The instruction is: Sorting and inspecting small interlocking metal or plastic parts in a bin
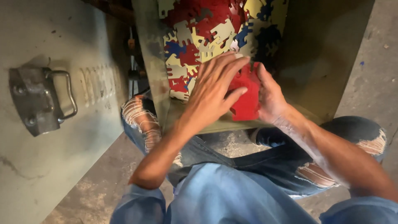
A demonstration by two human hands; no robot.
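Both hands, left hand point(215, 89) and right hand point(269, 93), clasp a red stack of pieces point(245, 95) at the box's point(319, 49) near edge.

I see no labels, signs or screens here. The only package is the big green metal box point(315, 62) open in front of me, full of flat red, blue, yellow and cream cut-out pieces point(199, 37). Its green lid point(54, 166) with a grey metal handle point(41, 99) hangs open beside it.
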